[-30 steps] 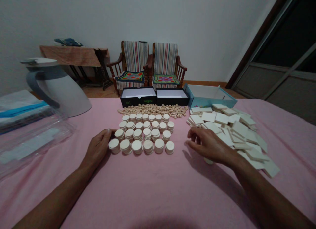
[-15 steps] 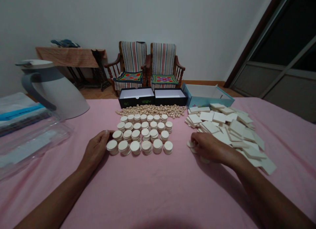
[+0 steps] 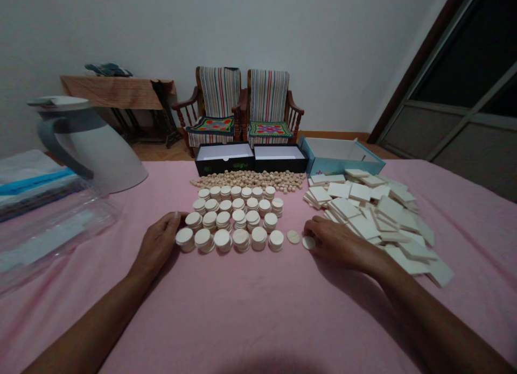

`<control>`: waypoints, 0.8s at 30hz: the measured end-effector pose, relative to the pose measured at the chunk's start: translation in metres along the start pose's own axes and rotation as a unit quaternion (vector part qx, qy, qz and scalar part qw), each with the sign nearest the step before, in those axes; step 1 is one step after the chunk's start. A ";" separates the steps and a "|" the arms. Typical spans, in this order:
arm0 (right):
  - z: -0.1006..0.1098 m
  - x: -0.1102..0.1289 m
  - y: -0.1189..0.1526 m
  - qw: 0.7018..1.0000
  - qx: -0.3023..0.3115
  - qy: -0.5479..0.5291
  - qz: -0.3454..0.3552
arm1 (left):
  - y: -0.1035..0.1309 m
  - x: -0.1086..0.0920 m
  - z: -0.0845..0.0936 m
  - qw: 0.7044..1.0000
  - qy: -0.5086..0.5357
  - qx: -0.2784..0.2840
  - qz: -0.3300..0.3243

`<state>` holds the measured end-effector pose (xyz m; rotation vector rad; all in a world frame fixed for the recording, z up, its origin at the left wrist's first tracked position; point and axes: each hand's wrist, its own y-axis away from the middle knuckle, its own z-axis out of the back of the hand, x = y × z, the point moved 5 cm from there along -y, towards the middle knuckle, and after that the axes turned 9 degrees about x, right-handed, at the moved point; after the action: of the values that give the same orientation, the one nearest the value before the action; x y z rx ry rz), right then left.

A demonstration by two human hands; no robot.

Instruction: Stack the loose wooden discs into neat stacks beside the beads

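Note:
Rows of stacked pale wooden discs [image 3: 241, 239] stand on the pink cloth. My left hand [image 3: 161, 239] rests on the cloth at the left end of the front rows, fingers together; whether it holds anything is hidden. On the right, my right hand [image 3: 329, 239] has its fingers closed on a disc [image 3: 309, 242] at the cloth. A single disc [image 3: 293, 237] lies flat between that hand and the front row. Behind the stacks is a band of small wooden beads [image 3: 250, 180]. A heap of square wooden tiles [image 3: 363, 202] lies beyond my right hand.
Two black open boxes [image 3: 224, 167] and a light blue box [image 3: 343, 167] line the far table edge. At the left are a white and grey jug [image 3: 109, 159], a clear plastic tray [image 3: 64, 234] and a packet [image 3: 36, 188]. Two chairs [image 3: 269, 97] stand beyond.
My right hand has moved slightly left with a disc at its fingertips. One disc now lies apart, just right of the front row. My left hand has barely moved.

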<state>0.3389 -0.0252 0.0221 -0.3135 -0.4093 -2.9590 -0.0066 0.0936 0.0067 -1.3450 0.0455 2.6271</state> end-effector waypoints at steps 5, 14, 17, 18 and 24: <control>0.002 0.000 -0.001 1.000 -0.006 0.008 -0.007 | 0.000 -0.001 0.001 1.000 0.002 -0.006 0.007; 0.024 0.047 0.005 0.965 -0.162 -0.099 0.180 | 0.003 -0.007 0.000 1.000 0.012 -0.008 0.005; 0.018 0.060 0.002 0.961 -0.158 -0.095 0.205 | 0.003 -0.007 0.000 1.000 0.008 -0.009 0.008; 0.016 0.062 0.001 0.961 -0.156 -0.093 0.209 | 0.003 -0.007 0.000 1.000 0.009 -0.010 0.009; 0.019 0.053 -0.001 0.957 -0.180 -0.103 0.202 | 0.003 -0.007 0.000 1.000 0.015 -0.006 0.005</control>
<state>0.2909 -0.0251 0.0512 -0.6611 0.1660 -2.5852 -0.0033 0.0894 0.0122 -1.3909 0.0412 2.6194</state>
